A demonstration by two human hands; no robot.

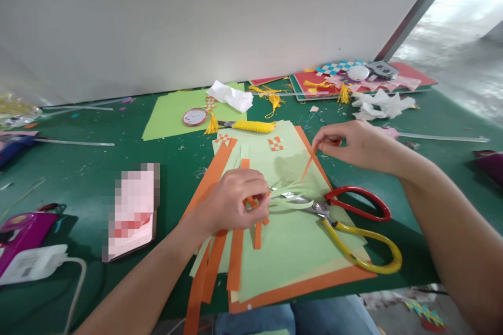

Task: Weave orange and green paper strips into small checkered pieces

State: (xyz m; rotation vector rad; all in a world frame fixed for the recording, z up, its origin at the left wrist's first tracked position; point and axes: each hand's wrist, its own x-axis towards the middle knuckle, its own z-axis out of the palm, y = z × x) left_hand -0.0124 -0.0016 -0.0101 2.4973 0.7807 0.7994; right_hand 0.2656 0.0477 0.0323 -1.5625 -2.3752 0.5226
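Observation:
My right hand (pixel 342 140) pinches one end of a thin orange paper strip (pixel 308 164), which slants down to the left above the pale green paper. Lower and to the left, my left hand (pixel 242 198) is closed on small orange and green paper strips, partly hidden by the fingers. Loose pale green strips (pixel 293 187) fan out beside it, over the blades of open scissors (pixel 322 209) with one red and one yellow handle. Under both lies a stack of pale green sheets (pixel 283 261) with orange paper below. Wider orange strips (pixel 236 256) lie under my left wrist.
A yellow utility knife (pixel 253 125), a round tin (pixel 195 116) and crumpled white tissue (pixel 230 95) lie behind the stack. Small orange-white woven squares (pixel 275 143) rest on it. A phone (pixel 133 214) and purple glue gun (pixel 27 233) are at left; red folders (pixel 412 76) back right.

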